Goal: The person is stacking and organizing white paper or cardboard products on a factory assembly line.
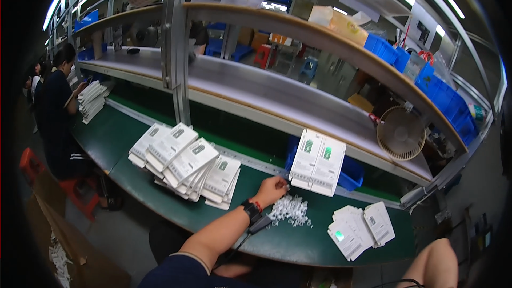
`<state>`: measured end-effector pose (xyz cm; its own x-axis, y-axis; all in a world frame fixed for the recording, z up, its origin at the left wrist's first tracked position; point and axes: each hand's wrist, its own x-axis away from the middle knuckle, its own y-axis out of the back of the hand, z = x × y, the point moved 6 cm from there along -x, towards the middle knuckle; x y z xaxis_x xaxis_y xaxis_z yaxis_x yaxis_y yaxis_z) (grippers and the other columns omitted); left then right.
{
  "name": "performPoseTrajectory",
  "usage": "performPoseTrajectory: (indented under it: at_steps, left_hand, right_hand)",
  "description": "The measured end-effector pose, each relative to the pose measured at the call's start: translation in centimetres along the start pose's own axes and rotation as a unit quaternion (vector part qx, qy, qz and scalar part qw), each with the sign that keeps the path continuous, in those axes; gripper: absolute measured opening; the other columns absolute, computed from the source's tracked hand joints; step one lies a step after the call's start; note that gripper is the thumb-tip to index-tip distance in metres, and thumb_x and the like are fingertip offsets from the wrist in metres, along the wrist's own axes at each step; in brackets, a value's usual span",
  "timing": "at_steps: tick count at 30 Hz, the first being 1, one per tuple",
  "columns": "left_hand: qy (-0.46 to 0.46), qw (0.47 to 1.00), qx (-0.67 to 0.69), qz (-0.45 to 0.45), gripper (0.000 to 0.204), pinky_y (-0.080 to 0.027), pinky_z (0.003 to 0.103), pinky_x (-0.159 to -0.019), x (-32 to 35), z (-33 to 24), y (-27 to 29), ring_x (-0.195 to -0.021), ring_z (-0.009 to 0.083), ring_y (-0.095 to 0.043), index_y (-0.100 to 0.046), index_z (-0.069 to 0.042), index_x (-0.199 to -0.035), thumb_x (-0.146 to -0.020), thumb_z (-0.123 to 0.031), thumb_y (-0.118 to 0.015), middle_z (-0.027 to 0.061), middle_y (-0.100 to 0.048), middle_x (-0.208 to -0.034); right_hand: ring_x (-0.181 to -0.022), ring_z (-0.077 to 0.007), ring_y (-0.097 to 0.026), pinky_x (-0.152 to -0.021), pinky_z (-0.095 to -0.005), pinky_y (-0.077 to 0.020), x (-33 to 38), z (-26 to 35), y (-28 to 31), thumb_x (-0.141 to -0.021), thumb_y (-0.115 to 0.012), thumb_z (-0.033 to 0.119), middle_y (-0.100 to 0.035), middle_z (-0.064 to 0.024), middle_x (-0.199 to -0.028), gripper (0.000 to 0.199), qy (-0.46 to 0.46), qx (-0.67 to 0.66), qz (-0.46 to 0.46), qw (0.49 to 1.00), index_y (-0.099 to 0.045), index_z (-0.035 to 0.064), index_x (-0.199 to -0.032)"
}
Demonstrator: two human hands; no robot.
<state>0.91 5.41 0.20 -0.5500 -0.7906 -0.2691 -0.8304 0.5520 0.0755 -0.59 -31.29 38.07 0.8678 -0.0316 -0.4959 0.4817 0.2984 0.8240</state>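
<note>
My left hand (273, 190) is over the green table, wearing a dark wristband and a red bracelet. Its fingers are curled together at the edge of a pile of small white plastic pieces (289, 210); what they pinch is too small to make out. Beside the wrist lies a grey block-shaped device (260, 225) with a cable. Two upright columns of flat white printed packs (317, 162) lean beyond the pile. To the left are overlapping stacks of the same packs (186, 160); to the right, a few lie fanned out (352, 232). A bare bent limb shows at the lower right; my right hand is not visible.
A blue bin (352, 173) sits behind the leaning packs. Shelves (256, 85) run along the table's far side, with a round fan (401, 132) at the right. At the far left a co-worker (56, 106) is by another stack of packs, near red stools (80, 197).
</note>
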Motion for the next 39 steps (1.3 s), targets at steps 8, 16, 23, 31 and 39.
performPoseTrajectory:
  at_steps: [8, 16, 23, 31, 39]
  left_hand:
    - [0.001, 0.998, 0.030, 0.054, 0.016, -0.049, 0.025, -0.064, -0.2, -1.6, -1.6, -0.069, 0.0117, -0.061, -0.062, 0.001, -0.085, -0.074, -0.010, -0.066, 0.0081, -0.064, -0.074]
    - [0.019, 0.993, 0.031, 0.110, 0.015, -0.048, 0.025, -0.064, -0.1, -1.6, -2.1, -0.068, 0.0113, -0.059, -0.061, 0.001, -0.084, -0.076, -0.010, -0.064, 0.0075, -0.063, -0.073]
    - [0.020, 0.991, 0.048, 0.120, 0.016, -0.047, 0.025, -0.062, -0.2, -0.2, -2.6, -0.066, 0.0112, -0.057, -0.059, 0.001, -0.085, -0.076, -0.011, -0.063, 0.0072, -0.062, -0.072]
    - [0.029, 0.986, -0.007, 0.164, 0.030, -0.048, 0.024, -0.070, 0.5, -2.2, -2.4, -0.077, 0.0094, -0.060, -0.058, 0.000, -0.107, -0.079, -0.007, -0.062, 0.0071, -0.066, -0.088]
    - [0.017, 0.986, -0.082, 0.144, 0.027, -0.049, 0.027, -0.068, 0.8, -3.5, -2.6, -0.073, 0.0135, -0.061, -0.061, 0.001, -0.101, -0.077, -0.012, -0.065, 0.0109, -0.065, -0.083]
  right_hand:
    - [-0.073, -0.0252, -0.059, -0.066, -0.0334, -0.0457, 13.7, -14.2, -2.6, -0.080, -0.061, 0.015, -0.063, -0.0130, -0.077, 0.017, -0.506, -0.010, -0.092, 0.857, -0.066, 0.0019, -0.090]
    - [-0.089, -0.0148, -0.058, -0.077, -0.0273, -0.0470, 31.1, -29.2, -11.8, -0.082, -0.061, 0.007, -0.062, -0.0069, -0.099, 0.031, -0.667, -0.131, -0.336, 0.652, -0.057, 0.0006, -0.112]
    - [-0.097, -0.0176, -0.055, -0.084, -0.0300, -0.0454, 32.9, -34.4, -14.0, -0.075, -0.069, 0.006, -0.059, -0.0064, -0.106, 0.038, -0.621, -0.146, -0.360, 0.681, -0.057, 0.0059, -0.111]
    - [-0.096, -0.0157, -0.056, -0.083, -0.0292, -0.0462, 29.6, -33.8, -13.4, -0.077, -0.067, 0.001, -0.060, -0.0063, -0.103, 0.035, -0.577, -0.174, -0.440, 0.665, -0.057, 0.0040, -0.110]
    - [-0.094, -0.0170, -0.057, -0.082, -0.0297, -0.0465, 29.0, -33.2, -12.8, -0.078, -0.067, 0.003, -0.061, -0.0076, -0.101, 0.032, -0.567, -0.163, -0.434, 0.681, -0.057, 0.0027, -0.109]
